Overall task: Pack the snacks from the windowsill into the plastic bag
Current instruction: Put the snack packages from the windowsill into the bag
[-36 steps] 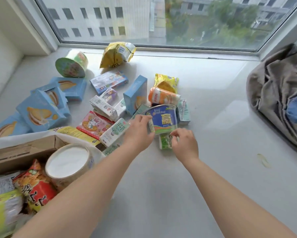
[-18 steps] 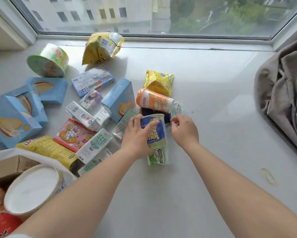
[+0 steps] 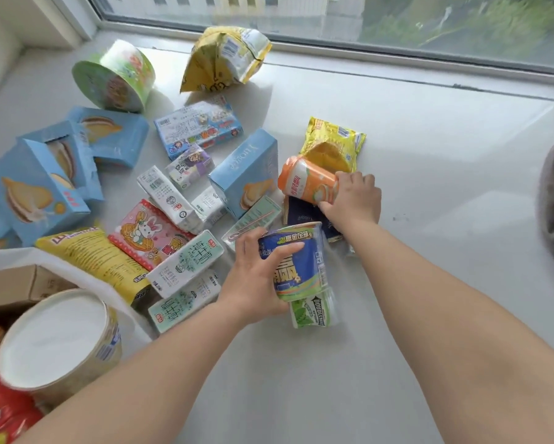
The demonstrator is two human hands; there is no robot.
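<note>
Two forearms entered from the lower edge of the head view, each ending in a hand. The left hand and the right hand were bare: no glove, ring or strap showed on either. Both forearms were uncovered from wrist to frame edge, and no sleeve, cuff or wristband appeared on them. The fingernails that showed were short, with no visible polish. Measured from the window frame, both hands lay below it, the right hand nearer.

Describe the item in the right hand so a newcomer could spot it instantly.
On the windowsill, look at the far right edge of the snack pile. There the right hand grips an orange cup lying on its side, the only orange container, just in front of a yellow packet.
</note>
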